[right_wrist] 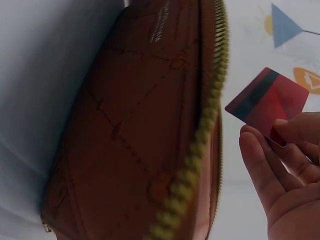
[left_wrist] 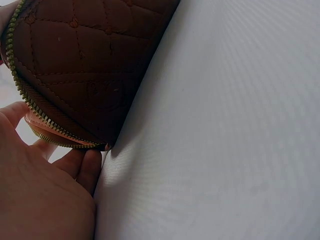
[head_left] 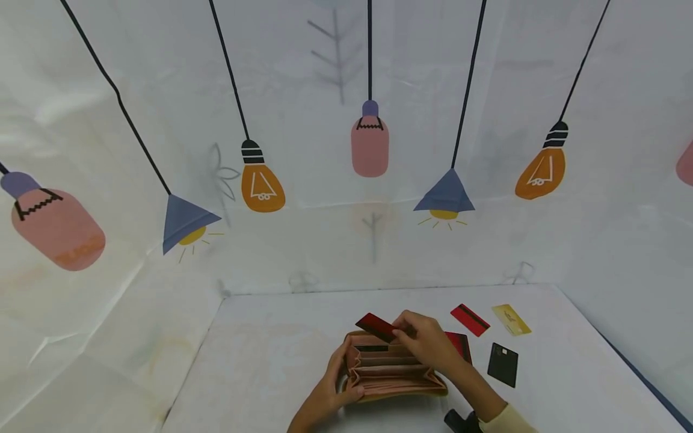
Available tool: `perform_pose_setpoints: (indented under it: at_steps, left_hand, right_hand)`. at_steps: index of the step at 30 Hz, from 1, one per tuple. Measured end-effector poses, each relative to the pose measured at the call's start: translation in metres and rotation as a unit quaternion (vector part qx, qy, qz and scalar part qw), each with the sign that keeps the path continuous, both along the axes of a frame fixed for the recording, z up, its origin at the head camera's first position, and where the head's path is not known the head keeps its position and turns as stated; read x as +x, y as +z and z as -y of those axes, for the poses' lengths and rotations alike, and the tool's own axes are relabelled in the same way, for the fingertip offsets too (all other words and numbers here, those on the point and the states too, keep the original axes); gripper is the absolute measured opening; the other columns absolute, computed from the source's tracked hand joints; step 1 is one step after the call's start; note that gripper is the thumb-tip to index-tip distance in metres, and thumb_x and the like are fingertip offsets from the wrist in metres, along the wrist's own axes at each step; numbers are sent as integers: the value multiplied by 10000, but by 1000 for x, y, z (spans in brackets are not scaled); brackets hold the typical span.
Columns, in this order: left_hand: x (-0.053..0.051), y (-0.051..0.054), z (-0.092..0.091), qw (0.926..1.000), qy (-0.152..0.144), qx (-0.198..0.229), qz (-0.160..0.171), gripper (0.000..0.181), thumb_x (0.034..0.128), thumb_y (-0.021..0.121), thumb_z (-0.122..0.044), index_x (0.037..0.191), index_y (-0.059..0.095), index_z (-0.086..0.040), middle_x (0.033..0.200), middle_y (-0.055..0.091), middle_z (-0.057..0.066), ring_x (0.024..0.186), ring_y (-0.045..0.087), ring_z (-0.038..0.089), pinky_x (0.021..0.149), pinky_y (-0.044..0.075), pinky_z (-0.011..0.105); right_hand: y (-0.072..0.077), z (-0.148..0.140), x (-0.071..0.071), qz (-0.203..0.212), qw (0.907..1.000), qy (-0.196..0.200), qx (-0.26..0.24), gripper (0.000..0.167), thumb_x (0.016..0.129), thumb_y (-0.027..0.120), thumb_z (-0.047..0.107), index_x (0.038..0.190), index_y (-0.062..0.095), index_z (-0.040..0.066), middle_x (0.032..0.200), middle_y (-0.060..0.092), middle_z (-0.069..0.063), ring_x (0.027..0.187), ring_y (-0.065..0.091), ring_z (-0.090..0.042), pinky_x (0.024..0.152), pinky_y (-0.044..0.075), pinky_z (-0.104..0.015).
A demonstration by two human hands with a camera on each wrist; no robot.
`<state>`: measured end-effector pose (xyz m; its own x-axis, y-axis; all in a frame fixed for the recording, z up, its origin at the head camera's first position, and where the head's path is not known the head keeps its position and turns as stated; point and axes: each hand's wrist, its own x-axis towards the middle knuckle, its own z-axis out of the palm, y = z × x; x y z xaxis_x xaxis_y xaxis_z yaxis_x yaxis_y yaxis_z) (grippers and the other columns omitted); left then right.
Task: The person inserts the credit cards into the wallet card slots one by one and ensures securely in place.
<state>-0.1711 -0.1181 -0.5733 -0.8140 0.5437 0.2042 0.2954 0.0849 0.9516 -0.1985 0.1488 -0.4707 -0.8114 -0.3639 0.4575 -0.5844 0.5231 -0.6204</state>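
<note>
Right hand pinches a red card between thumb and fingers, near the back edge of the open wallet at the lower centre of the head view. From my remote seat, I see the left hand gripping the wallet's left end, its thumb over the front edge. To do this step well, I would hold that end steady so the mouth stays wide, and square the card to the slots; it looks tilted to them, and a skewed card could catch on the lining. I would also mind the zip, whose teeth line the rim in the right wrist view. Farther out, at the lower right, a striped card, a yellow card and a black card lie apart on the white table. Beside the right wrist, a red item is partly hidden; I cannot tell what it is. Painted lamps cross the backdrop above.
</note>
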Motion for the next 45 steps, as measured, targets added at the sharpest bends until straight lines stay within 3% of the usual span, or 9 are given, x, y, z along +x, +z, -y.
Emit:
perform_pose_setpoints:
  at_steps: [3, 7, 17, 26, 31, 37, 39, 42, 45]
  left_hand:
    - [-1, -1, 1, 9999, 54, -54, -145, 913, 984, 619, -129, 1624, -22, -237, 1564, 235, 142, 1400, 322, 144, 1105, 351, 239]
    - [-2, -1, 1, 9996, 111, -129, -208, 923, 975, 629, -133, 1625, -20, -223, 1555, 253, 142, 1404, 309, 157, 1126, 335, 275]
    - [-1, -3, 1, 9999, 76, -83, 123, 923, 978, 628, -136, 1618, -19, -291, 1531, 261, 103, 1390, 298, 205, 1114, 340, 308]
    - [1, -3, 0, 9990, 209, -306, 255, 924, 978, 640, -183, 1615, -14, -323, 1586, 194, 82, 1431, 256, 222, 1152, 311, 340]
    - [1, -1, -1, 9993, 225, -289, -17, 934, 970, 650, -172, 1623, -10, -279, 1594, 193, 123, 1418, 308, 244, 1139, 329, 349]
    - [3, 1, -4, 9989, 301, -369, 15, 953, 959, 664, -192, 1625, -15, -262, 1617, 156, 120, 1443, 260, 332, 1123, 297, 593]
    - [3, 1, -4, 9985, 351, -425, 68, 958, 954, 669, -204, 1625, -11, -274, 1620, 159, 95, 1453, 236, 321, 1115, 279, 627]
    - [2, 1, -4, 9988, 325, -367, 97, 956, 955, 669, -193, 1623, -9, -281, 1618, 165, 73, 1448, 264, 277, 1152, 302, 529]
    - [1, -1, -3, 9993, 212, -249, -153, 953, 959, 654, -139, 1625, -23, -225, 1611, 173, 121, 1424, 313, 288, 1154, 341, 401]
  right_hand:
    - [0, 5, -5, -22, 9999, -79, 126, 66, 911, 720, 64, 912, 673, 110, 852, 728, -1, 740, 662, -52, 650, 550, -221]
    - [-2, 9, -9, 58, 9997, -201, 140, 100, 900, 736, 75, 918, 679, 155, 851, 728, 23, 740, 642, -24, 659, 547, -223]
    - [-11, 12, -8, 392, 9988, -150, 233, 104, 894, 728, 33, 929, 698, 126, 866, 731, 2, 741, 636, -24, 663, 544, -214]
    - [-19, 10, -10, 268, 9986, -229, 396, 95, 900, 731, 55, 919, 700, 143, 843, 717, 11, 718, 590, 7, 643, 527, -209]
    - [-22, 10, -12, 55, 9984, -218, 516, 115, 887, 744, 52, 907, 716, 162, 848, 706, 38, 732, 573, 3, 652, 528, -210]
    - [-21, 11, -13, -257, 9965, -167, 784, 129, 873, 747, 18, 929, 742, 135, 851, 694, 45, 770, 599, -26, 681, 541, -220]
    - [-19, 11, -13, -339, 9953, -130, 902, 123, 875, 744, 17, 945, 751, 118, 851, 694, 39, 780, 611, -34, 688, 546, -221]
    - [-18, 11, -14, -437, 9931, -74, 1090, 119, 878, 738, 12, 962, 760, 93, 849, 693, 26, 776, 618, -43, 684, 546, -219]
    - [-16, 11, -16, -515, 9902, -82, 1296, 119, 880, 731, 7, 969, 762, 81, 850, 689, 24, 765, 612, -45, 674, 536, -213]
